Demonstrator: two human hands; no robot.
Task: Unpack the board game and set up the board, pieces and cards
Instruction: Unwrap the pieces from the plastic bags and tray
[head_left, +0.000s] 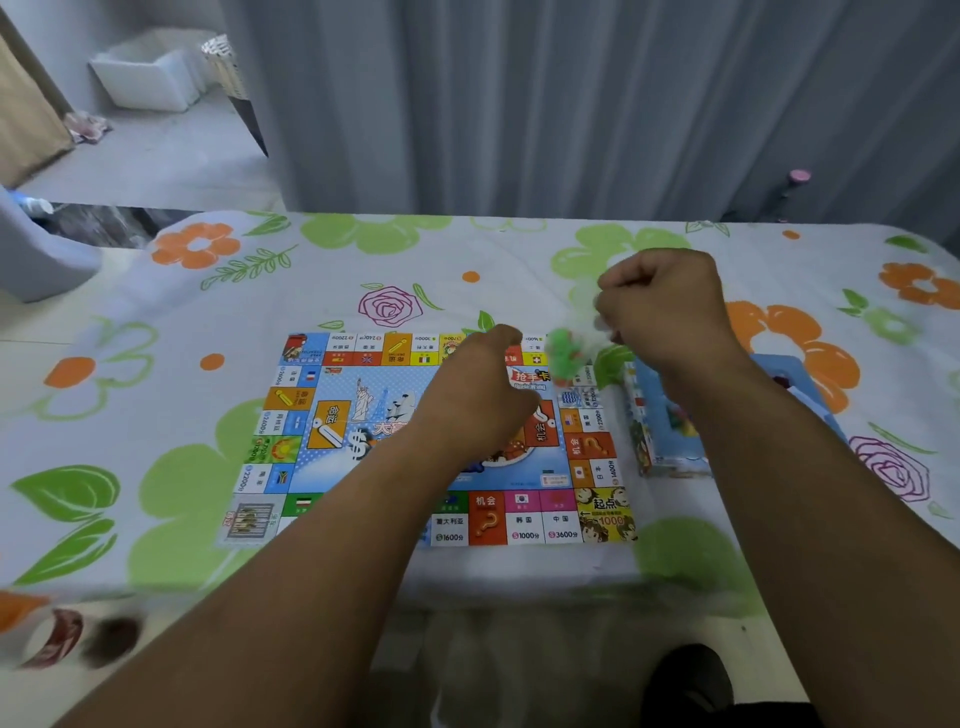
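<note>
The board (332, 415) lies open and flat in the middle of the surface (156, 405), which is covered by a cloth with green and orange flowers. Its printed side is up, and its near edge is close to the near edge of the surface.

The left hand (480, 389) is above the far right part of the board. Its fingers are curled and point to the right, but the hand is blurred and I cannot tell if it holds something.

The right hand (660, 306) is raised above the surface, just beyond the far right corner of the board. Its fingers are clenched around the top of a small clear bag (563, 356). The bag hangs down to the left of this hand, between the two hands, with green pieces inside. The bag is blurred, so the pieces cannot be counted.

The game box (665, 441) lies just beside the right edge of the board and is partly hidden by the right forearm. Behind it, a blue tray (800, 379) is also partly hidden. A grey curtain (519, 104) hangs behind the surface.
</note>
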